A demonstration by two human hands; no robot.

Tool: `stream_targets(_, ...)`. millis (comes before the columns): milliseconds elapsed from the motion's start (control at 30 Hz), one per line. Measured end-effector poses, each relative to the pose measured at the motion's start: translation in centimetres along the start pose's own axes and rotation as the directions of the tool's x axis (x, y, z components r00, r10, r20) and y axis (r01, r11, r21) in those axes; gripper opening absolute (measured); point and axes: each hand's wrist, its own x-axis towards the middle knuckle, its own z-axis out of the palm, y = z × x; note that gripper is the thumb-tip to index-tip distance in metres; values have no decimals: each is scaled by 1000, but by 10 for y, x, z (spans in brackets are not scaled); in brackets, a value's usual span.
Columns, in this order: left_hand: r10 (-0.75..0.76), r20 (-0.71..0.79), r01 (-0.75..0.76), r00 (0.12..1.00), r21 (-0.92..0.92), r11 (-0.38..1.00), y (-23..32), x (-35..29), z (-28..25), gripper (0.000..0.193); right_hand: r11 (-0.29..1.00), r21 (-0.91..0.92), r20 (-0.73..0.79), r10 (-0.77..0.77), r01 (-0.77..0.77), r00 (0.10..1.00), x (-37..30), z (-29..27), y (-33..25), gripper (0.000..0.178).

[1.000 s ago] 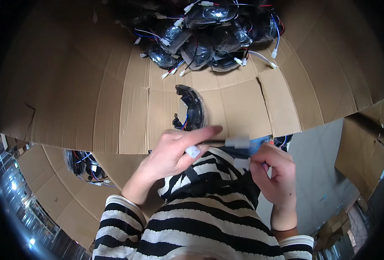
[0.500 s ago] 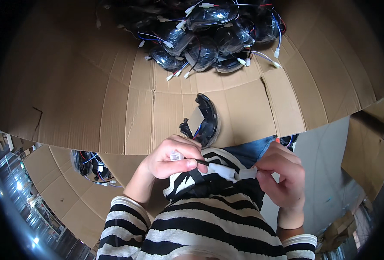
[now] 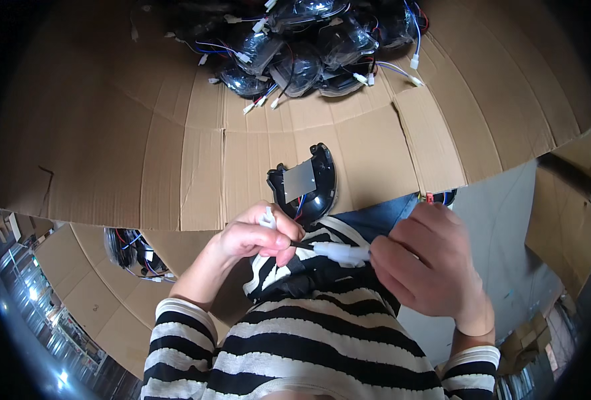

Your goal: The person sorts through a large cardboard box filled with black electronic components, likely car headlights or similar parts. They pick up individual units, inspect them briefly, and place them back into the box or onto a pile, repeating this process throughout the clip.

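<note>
A white plug is pinched between the left hand and right hand, both grips clenched, lined up for joining beside the black lamp housing.

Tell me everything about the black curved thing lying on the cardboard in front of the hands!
The black curved part looks like glossy plastic, rounded like a small lamp housing. A flat grey square patch sits on its upper face. Thin red, blue and black wires come out of its lower edge and run toward the left hand. It lies near the front edge of the cardboard sheet, just beyond the hands. The cardboard bears it; whether the left hand's fingers touch the housing itself cannot be told.
</note>
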Motion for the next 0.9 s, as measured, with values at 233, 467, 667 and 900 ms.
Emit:
stream_targets(233, -121, -167, 99, 979, -136, 986, 4, 5, 4, 23, 993, -82, -200, -98, 83, 975, -7, 17, 17, 17)
stream_targets(467, -26, -179, 0, 984, -141, 990, 7, 8, 2, 22, 996, -62, -189, -69, 58, 980, -6, 24, 21, 18)
stream_targets(667, 194, -351, -213, 916, -16, 977, 18, -34, 16, 21, 984, 162, -179, 98, -69, 979, -9, 8, 14, 14)
stream_targets(900, 889, -375, -388, 264, 802, 454, 83, -293, 66, 19, 906, 374, -230, 297, -197, 927, -42, 5, 20, 12)
